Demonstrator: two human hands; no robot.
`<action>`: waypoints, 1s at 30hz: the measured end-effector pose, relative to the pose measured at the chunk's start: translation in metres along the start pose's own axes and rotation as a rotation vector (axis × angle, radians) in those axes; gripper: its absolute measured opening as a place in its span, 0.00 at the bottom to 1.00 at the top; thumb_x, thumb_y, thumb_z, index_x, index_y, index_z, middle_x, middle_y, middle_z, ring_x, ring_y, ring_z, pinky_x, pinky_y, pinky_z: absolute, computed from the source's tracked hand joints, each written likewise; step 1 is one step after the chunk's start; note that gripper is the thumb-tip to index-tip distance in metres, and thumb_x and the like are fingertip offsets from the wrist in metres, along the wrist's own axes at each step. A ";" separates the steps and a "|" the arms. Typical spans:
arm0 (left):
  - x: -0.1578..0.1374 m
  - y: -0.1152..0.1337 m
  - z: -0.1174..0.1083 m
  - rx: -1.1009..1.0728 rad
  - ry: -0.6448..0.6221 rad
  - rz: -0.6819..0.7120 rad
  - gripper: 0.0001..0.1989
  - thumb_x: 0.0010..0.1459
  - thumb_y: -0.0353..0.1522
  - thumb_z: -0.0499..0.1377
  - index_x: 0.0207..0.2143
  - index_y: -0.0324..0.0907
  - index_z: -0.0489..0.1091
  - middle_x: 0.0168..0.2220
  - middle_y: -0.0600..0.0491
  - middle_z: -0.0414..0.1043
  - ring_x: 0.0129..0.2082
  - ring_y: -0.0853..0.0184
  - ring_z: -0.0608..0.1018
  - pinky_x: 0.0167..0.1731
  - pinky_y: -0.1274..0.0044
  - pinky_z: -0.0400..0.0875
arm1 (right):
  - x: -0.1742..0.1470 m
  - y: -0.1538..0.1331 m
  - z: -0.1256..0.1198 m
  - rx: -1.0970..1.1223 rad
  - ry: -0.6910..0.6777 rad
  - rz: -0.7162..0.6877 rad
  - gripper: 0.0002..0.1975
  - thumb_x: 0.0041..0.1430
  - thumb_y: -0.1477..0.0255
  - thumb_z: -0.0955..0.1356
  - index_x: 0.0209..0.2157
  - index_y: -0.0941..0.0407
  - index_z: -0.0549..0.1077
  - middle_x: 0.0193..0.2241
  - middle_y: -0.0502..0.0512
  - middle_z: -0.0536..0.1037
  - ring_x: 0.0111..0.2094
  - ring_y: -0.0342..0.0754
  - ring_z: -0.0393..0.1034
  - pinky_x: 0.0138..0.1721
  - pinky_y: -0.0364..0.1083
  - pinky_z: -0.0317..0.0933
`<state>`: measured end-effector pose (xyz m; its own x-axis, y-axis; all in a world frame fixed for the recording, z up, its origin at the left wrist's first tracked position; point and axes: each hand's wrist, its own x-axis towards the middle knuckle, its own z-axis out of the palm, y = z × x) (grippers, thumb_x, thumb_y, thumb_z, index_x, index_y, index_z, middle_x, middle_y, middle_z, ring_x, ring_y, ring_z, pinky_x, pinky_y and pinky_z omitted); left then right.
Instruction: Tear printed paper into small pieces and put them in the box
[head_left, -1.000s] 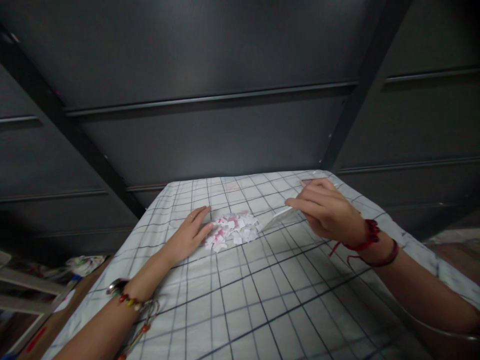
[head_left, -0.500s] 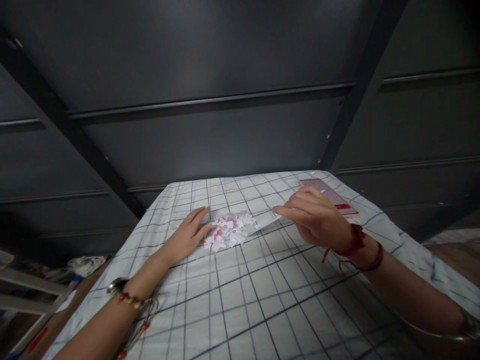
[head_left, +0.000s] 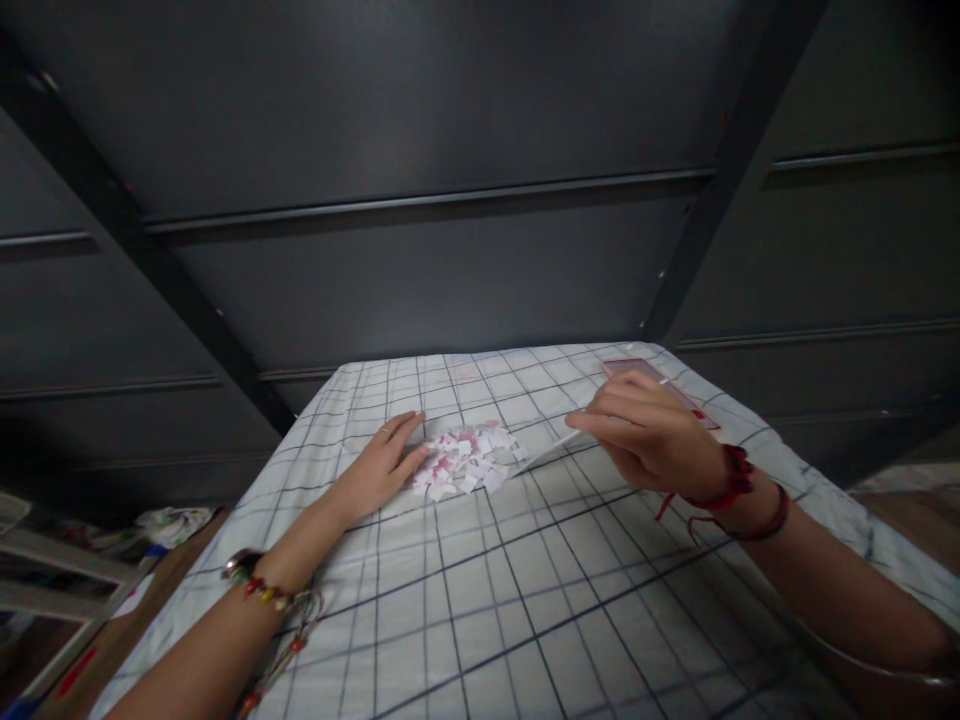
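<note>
Small torn paper scraps (head_left: pixel 469 458), white with some pink, lie heaped on the checked tablecloth (head_left: pixel 480 600). My left hand (head_left: pixel 384 458) rests at the left side of this heap, its fingers stretched out and slightly spread, thumb against the scraps. A slim white stick (head_left: pixel 551 452) slants down from the pinched fingers of my right hand (head_left: pixel 637 428). Its lower tip reaches the right edge of the heap, and its other end pokes out above the hand. What exactly the stick is cannot be made out.
Behind my right hand a phone (head_left: pixel 694 405) in a pink case lies on the table, partly covered. Dark metal panels (head_left: pixel 450 270) stand right behind the table's far edge. At the lower left is a pale chair (head_left: pixel 67 570), with a crumpled cloth or bag (head_left: pixel 174 525) beyond.
My right hand and the stick have moved a little to the right, and the stick's tip has drawn slightly rightward. My left hand stays beside the scraps. The view has shifted slightly.
</note>
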<state>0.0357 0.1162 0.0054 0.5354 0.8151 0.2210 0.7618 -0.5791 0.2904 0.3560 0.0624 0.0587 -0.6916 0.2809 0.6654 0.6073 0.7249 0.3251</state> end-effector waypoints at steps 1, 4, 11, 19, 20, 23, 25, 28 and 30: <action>0.000 0.000 0.000 0.000 0.002 0.000 0.25 0.63 0.42 0.41 0.57 0.37 0.52 0.58 0.43 0.52 0.58 0.60 0.56 0.56 0.66 0.50 | -0.001 0.001 -0.001 -0.014 0.007 -0.005 0.13 0.50 0.83 0.58 0.35 0.58 0.67 0.21 0.51 0.68 0.25 0.44 0.59 0.31 0.46 0.53; 0.000 0.000 0.000 -0.003 0.000 -0.002 0.25 0.63 0.42 0.41 0.57 0.36 0.52 0.58 0.42 0.52 0.58 0.60 0.56 0.56 0.66 0.50 | -0.001 0.003 -0.005 -0.039 0.028 0.017 0.13 0.50 0.83 0.58 0.34 0.58 0.68 0.21 0.51 0.69 0.26 0.45 0.60 0.31 0.46 0.54; -0.001 0.000 0.000 -0.018 0.004 0.004 0.25 0.63 0.42 0.42 0.57 0.39 0.51 0.58 0.44 0.52 0.57 0.59 0.57 0.56 0.65 0.50 | 0.005 -0.006 -0.001 -0.034 0.011 -0.003 0.12 0.52 0.82 0.57 0.32 0.59 0.69 0.20 0.51 0.68 0.24 0.44 0.58 0.30 0.46 0.54; -0.001 -0.001 0.000 0.001 0.011 0.003 0.26 0.62 0.44 0.42 0.57 0.38 0.52 0.58 0.43 0.53 0.58 0.57 0.57 0.56 0.65 0.51 | -0.001 0.002 -0.009 0.009 0.020 0.018 0.12 0.51 0.82 0.58 0.34 0.58 0.68 0.22 0.51 0.70 0.27 0.44 0.61 0.32 0.47 0.55; -0.001 -0.002 0.000 0.001 0.014 0.003 0.26 0.62 0.44 0.42 0.57 0.37 0.52 0.58 0.43 0.53 0.58 0.57 0.57 0.56 0.65 0.51 | -0.001 0.003 -0.009 0.008 0.020 0.015 0.11 0.51 0.82 0.58 0.34 0.58 0.68 0.22 0.51 0.70 0.27 0.44 0.62 0.32 0.47 0.55; -0.001 -0.003 0.001 0.001 0.016 0.012 0.26 0.63 0.44 0.42 0.57 0.37 0.52 0.58 0.43 0.52 0.58 0.57 0.57 0.56 0.65 0.52 | -0.001 0.003 -0.008 0.011 0.007 0.003 0.11 0.51 0.81 0.59 0.33 0.58 0.69 0.22 0.52 0.70 0.27 0.44 0.61 0.31 0.47 0.56; -0.001 -0.003 0.001 0.004 0.007 0.016 0.26 0.63 0.44 0.42 0.57 0.37 0.52 0.58 0.43 0.52 0.58 0.58 0.57 0.56 0.65 0.51 | -0.001 0.004 -0.008 -0.003 -0.006 0.000 0.11 0.51 0.81 0.59 0.33 0.59 0.69 0.21 0.52 0.69 0.26 0.45 0.61 0.31 0.46 0.56; -0.002 -0.003 0.001 0.009 -0.010 0.008 0.27 0.63 0.44 0.41 0.58 0.37 0.51 0.59 0.43 0.51 0.58 0.58 0.55 0.57 0.65 0.50 | -0.002 0.005 -0.009 -0.050 -0.005 0.013 0.11 0.51 0.81 0.59 0.33 0.58 0.69 0.21 0.52 0.69 0.26 0.45 0.60 0.31 0.46 0.56; -0.002 -0.002 0.000 0.008 -0.016 0.005 0.27 0.63 0.44 0.42 0.58 0.37 0.51 0.59 0.43 0.50 0.59 0.58 0.55 0.57 0.65 0.49 | -0.003 0.006 -0.010 -0.066 0.000 0.026 0.11 0.51 0.81 0.59 0.33 0.58 0.69 0.21 0.51 0.69 0.26 0.45 0.60 0.31 0.46 0.56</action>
<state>0.0331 0.1162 0.0041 0.5451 0.8122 0.2080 0.7617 -0.5834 0.2818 0.3653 0.0601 0.0656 -0.6754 0.2986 0.6743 0.6492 0.6746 0.3514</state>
